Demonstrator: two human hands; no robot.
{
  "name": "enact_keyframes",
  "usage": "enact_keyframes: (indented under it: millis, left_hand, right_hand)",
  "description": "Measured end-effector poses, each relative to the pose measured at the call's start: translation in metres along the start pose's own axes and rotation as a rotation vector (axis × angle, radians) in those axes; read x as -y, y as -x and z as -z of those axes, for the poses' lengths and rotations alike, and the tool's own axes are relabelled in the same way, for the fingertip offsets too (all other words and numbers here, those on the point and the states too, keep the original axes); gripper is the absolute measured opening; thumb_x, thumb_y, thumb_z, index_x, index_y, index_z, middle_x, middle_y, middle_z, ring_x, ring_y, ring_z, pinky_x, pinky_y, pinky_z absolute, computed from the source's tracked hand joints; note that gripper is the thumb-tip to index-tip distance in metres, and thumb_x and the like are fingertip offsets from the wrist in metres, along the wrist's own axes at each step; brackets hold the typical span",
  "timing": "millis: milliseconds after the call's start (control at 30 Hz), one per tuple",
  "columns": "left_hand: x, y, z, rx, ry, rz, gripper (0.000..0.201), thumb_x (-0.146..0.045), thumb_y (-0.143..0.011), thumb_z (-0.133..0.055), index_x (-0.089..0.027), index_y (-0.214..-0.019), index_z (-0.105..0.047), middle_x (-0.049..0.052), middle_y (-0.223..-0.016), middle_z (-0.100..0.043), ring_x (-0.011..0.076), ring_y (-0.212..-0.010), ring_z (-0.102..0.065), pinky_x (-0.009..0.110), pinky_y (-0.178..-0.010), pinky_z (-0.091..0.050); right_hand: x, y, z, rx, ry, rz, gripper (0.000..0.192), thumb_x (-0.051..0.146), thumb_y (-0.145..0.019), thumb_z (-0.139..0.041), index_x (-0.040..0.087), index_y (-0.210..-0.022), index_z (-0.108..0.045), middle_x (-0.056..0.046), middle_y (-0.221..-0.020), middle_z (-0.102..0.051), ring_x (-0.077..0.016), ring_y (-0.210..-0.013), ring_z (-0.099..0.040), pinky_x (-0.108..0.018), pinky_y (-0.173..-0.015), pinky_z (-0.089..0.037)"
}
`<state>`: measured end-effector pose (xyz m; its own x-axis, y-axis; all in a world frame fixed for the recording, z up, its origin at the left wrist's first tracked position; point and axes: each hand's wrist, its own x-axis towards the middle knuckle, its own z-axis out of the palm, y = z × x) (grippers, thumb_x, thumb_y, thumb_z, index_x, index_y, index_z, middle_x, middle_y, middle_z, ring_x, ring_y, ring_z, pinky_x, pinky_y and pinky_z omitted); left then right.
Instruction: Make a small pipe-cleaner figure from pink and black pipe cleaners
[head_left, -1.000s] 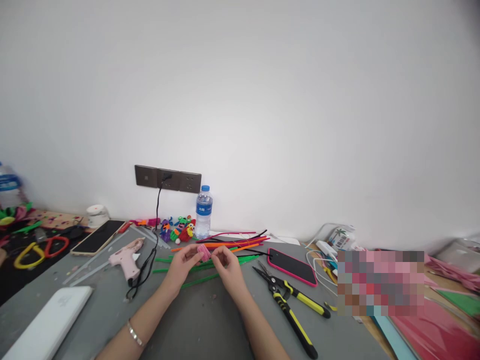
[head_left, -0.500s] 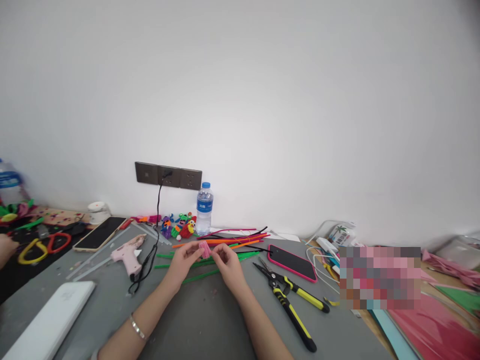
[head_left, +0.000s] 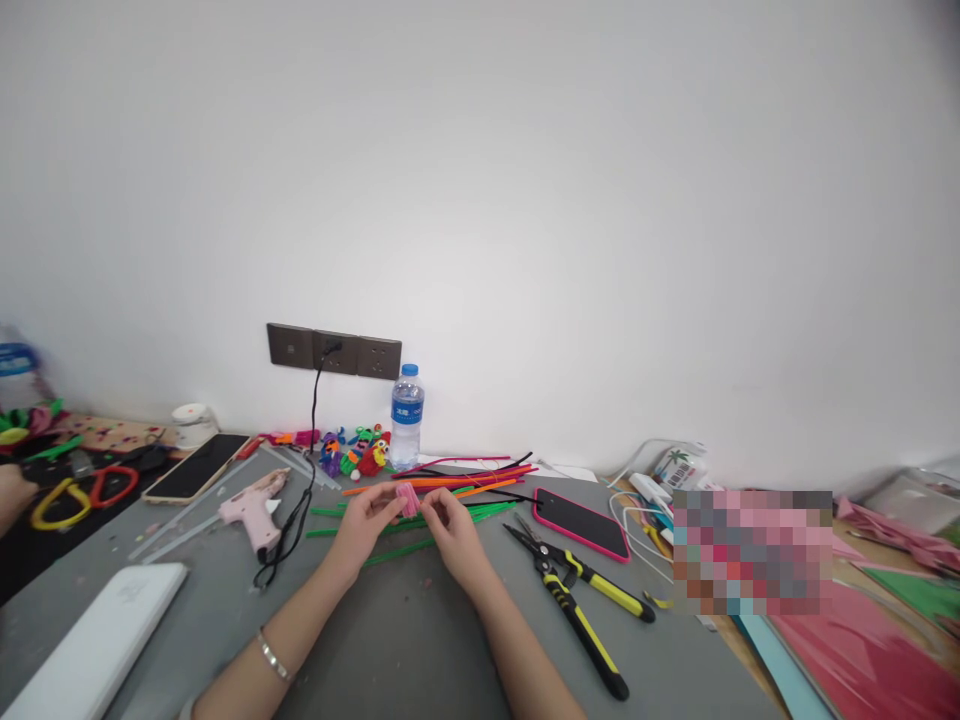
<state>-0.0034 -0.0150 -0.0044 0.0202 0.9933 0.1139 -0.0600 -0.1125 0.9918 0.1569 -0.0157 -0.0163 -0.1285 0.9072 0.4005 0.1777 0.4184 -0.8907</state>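
My left hand (head_left: pixel 369 526) pinches a small coiled pink pipe cleaner (head_left: pixel 407 500) between thumb and fingers, held over the grey table. At the right side of that coil, my right hand (head_left: pixel 450 522) has its thumb and fingertips closed together on what looks like its end. The fingers hide part of it. Beyond and below both hands lie green pipe cleaners (head_left: pixel 330 533), with orange pipe cleaners (head_left: pixel 495 487) behind them. To the right of my right hand rest pliers (head_left: pixel 574 585) with black and yellow handles, their jaws pointing toward the back.
A pink glue gun (head_left: pixel 253 513) with a black cord lies left of my hands. A white slab (head_left: pixel 105 640) is at front left. Behind stand small pipe-cleaner figures (head_left: pixel 356 452) and a water bottle (head_left: pixel 407 420). A pink-cased phone (head_left: pixel 581 525) lies right; another person's hand (head_left: pixel 13 495) shows far left.
The view has shifted slightly. Both hands keep hold of the pink pipe cleaner in nearly the same place, with only a small change in the fingers.
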Motion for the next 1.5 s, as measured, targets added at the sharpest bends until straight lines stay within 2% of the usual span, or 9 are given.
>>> enact_keyframes:
  millis: [433, 833, 1100, 1500]
  left_hand:
    - [0.000, 0.001, -0.002, 0.025, 0.030, -0.032, 0.034, -0.043, -0.070, -0.072, -0.015, -0.089, -0.069, 0.005, -0.078, -0.072, 0.0204, -0.074, -0.066, 0.030, -0.069, -0.054]
    - [-0.002, 0.003, -0.003, 0.008, 0.066, -0.024, 0.032, -0.043, -0.070, -0.072, -0.016, -0.086, -0.069, 0.005, -0.082, -0.071, 0.0209, -0.078, -0.065, 0.033, -0.074, -0.056]
    - [-0.004, 0.004, -0.003, -0.004, 0.091, -0.044, 0.031, -0.043, -0.069, -0.073, -0.016, -0.085, -0.069, 0.004, -0.078, -0.070, 0.0208, -0.077, -0.065, 0.034, -0.076, -0.056]
    - [-0.001, 0.003, -0.003, 0.028, 0.176, -0.019, 0.030, -0.040, -0.070, -0.074, -0.016, -0.086, -0.069, 0.006, -0.083, -0.072, 0.0202, -0.081, -0.066, 0.033, -0.080, -0.056]
  right_hand:
    - [0.007, 0.002, 0.000, 0.008, 0.189, 0.078, 0.011, 0.020, -0.088, -0.047, 0.021, -0.078, -0.052, -0.001, -0.074, -0.051, -0.0163, -0.065, -0.047, -0.026, -0.060, -0.038]
    - [0.015, 0.004, 0.002, -0.001, 0.290, 0.166, 0.013, 0.013, -0.088, -0.046, 0.021, -0.079, -0.052, -0.002, -0.079, -0.053, -0.0166, -0.070, -0.048, -0.027, -0.063, -0.038]
    - [0.021, 0.004, 0.003, -0.031, 0.408, 0.218, 0.013, 0.013, -0.087, -0.048, 0.022, -0.078, -0.053, -0.002, -0.080, -0.057, -0.0178, -0.072, -0.050, -0.029, -0.066, -0.036]
    - [0.023, 0.005, 0.002, -0.061, 0.490, 0.243, 0.014, 0.010, -0.085, -0.049, 0.022, -0.078, -0.052, -0.002, -0.080, -0.059, -0.0187, -0.075, -0.053, -0.030, -0.069, -0.033]
